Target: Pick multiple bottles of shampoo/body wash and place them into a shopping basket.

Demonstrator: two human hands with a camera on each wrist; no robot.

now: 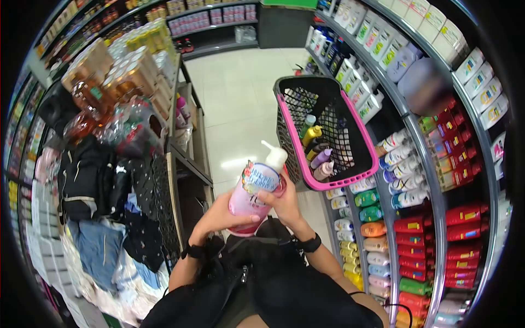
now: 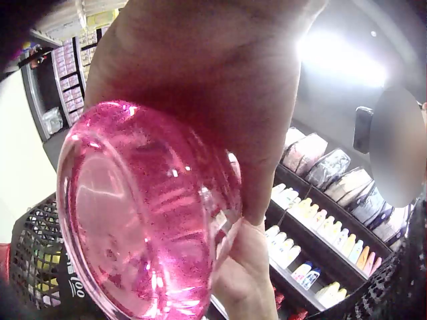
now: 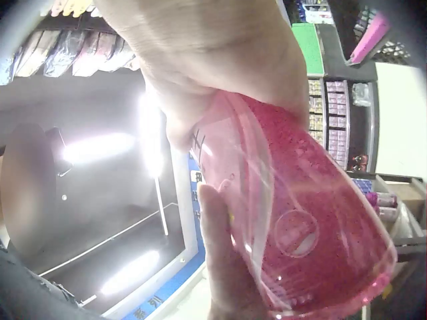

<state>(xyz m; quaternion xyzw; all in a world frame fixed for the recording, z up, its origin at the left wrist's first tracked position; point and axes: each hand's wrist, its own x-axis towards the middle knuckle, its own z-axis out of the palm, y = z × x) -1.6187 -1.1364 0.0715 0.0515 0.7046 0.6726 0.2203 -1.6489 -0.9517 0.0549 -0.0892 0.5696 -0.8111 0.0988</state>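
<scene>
Both hands hold a pump bottle of clear pink liquid (image 1: pixel 247 203) in front of the chest, tilted, its white pump head (image 1: pixel 276 158) pointing away from the body. Its floral label faces up. The left hand (image 1: pixel 217 216) grips the lower body from the left, and the right hand (image 1: pixel 287 205) grips the upper part near the shoulder, thumb on the label. In the left wrist view the round base (image 2: pixel 110 220) faces the camera, close to the palm. The right wrist view shows the bottle's pink side (image 3: pixel 313 220), with fingers of the other hand (image 3: pixel 223 267) along it.
A black basket with a pink rim (image 1: pixel 342 183) stands ahead to the right, holding several bottles, including a yellow one (image 1: pixel 312 133). Shelves of bottles (image 1: pixel 413 227) line the right side. A display table to the left bears clothes (image 1: pixel 101 249), a black bag (image 1: pixel 90 175) and stacked packs.
</scene>
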